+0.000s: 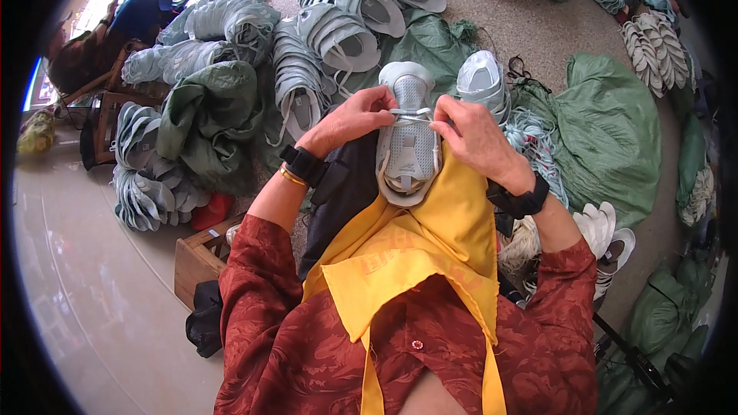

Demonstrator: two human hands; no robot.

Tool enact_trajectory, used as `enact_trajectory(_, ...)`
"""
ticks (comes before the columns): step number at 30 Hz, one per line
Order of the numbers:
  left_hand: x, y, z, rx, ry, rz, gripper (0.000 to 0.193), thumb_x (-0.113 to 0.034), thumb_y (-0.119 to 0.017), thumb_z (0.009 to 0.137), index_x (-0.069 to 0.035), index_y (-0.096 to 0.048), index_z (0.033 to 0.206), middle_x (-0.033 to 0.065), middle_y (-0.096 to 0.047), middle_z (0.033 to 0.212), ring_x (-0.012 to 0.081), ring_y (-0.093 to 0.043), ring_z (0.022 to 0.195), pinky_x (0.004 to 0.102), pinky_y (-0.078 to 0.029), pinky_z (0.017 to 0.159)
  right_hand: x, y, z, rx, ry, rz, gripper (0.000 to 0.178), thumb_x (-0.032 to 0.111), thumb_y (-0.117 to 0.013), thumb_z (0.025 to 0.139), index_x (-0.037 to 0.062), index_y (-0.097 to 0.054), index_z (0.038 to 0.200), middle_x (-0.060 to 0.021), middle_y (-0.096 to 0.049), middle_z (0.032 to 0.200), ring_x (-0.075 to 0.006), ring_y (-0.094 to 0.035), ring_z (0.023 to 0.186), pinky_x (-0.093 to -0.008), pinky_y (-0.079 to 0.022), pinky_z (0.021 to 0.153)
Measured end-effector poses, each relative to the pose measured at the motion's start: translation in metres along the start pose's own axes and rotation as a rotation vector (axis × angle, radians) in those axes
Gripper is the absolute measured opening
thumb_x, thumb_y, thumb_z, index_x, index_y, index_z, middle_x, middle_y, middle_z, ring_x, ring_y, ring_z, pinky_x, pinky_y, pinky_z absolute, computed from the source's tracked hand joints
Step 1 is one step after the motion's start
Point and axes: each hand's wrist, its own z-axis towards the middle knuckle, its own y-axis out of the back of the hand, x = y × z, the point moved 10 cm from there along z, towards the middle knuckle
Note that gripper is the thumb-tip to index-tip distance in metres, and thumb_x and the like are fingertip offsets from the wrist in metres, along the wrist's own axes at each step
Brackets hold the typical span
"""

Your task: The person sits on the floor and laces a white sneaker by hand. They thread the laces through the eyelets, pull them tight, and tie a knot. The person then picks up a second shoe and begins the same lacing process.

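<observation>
Head view, item one: pale grey shoe point(408, 138), lying on my yellow apron point(450, 223) over the lap, sole down, opening toward my body, toe pointing away. Its long axis runs straight out from me, so each hand meets it from its own flank. A white lace point(415, 115) crosses the upper near the toe end. I see the left hand point(350, 121) closed in a pinch on the left end of that lace, fingers curled at the shoe's left edge. The right hand point(473, 134) is likewise pinched shut on the right end, resting against the shoe's right side. Both hands sit equally near, level with each other across the lace.

Surrounding stock: second grey shoe point(483, 81) just beyond the right hand; stacked rows of matching shoes point(323, 38) farther out on the floor; green sacks point(607, 131) to the right; wooden stool point(201, 257) at my left.
</observation>
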Motion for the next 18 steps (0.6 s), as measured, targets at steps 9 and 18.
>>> enact_trajectory(9,-0.008,0.001,-0.013,-0.124,-0.085,0.151,0.016,-0.011,-0.070,0.093,-0.005,-0.057,0.100,-0.0033,-0.055,0.092,0.0058,-0.052,0.087,0.0231,-0.045,0.079,-0.003,0.010,-0.035,-0.036,-0.022,-0.043,0.013,0.005,-0.063,0.095,-0.0013,-0.051,0.098,-0.0217,-0.064,0.082,-0.0452,-0.065,0.084,-0.0494,-0.050,0.070)
enact_trajectory(18,-0.004,0.004,-0.026,-0.243,-0.082,0.170,0.022,-0.015,-0.076,0.089,0.000,-0.061,0.088,0.0004,-0.058,0.073,0.0079,-0.052,0.069,0.0272,-0.045,0.062,-0.011,-0.010,-0.023,-0.107,-0.107,0.039,0.018,0.008,-0.071,0.091,0.0022,-0.055,0.096,-0.0188,-0.065,0.073,-0.0406,-0.069,0.073,-0.0464,-0.051,0.062)
